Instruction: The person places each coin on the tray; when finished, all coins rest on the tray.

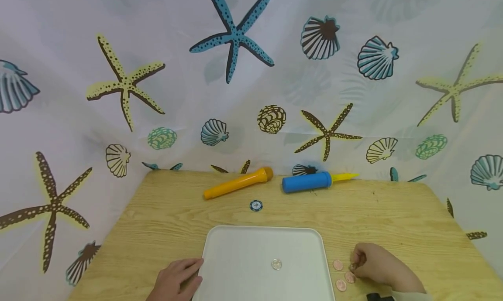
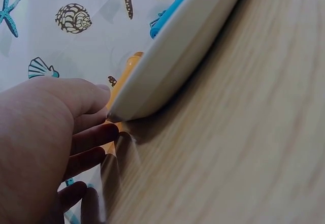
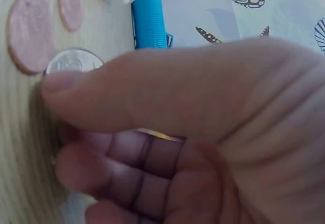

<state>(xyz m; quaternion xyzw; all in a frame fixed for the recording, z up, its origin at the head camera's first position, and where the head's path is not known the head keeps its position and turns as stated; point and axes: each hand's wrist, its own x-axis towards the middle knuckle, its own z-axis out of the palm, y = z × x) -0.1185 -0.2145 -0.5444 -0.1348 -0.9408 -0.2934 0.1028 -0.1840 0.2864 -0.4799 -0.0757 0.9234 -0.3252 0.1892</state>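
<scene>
Silver coin [image 3: 74, 60]: at your thumb tip in the right wrist view; lower right of the head frame, just outside the white tray [image 1: 235, 253].
Right hand [image 1: 372, 266]: your thumb and curled forefinger seem to pinch that coin near its edge.
Left hand [image 1: 175, 280]: your fingers are loose and nearly straight, tips at the tray's left rim, holding nothing.
Slip risk: so shallow a pinch could let the coin twist free and drop flat.
Copper coins [image 1: 338, 265]: three lie close by your right fingertips; a low sweep could drag one along.
Tray rim: raised, so a low coin could catch it; uneven pushing could skid the tray.
Open room: bare tabletop [image 1: 401, 213] towards the right of the head frame; inside the tray, space surrounds another silvery coin [image 1: 277, 264], lower centre.
</scene>
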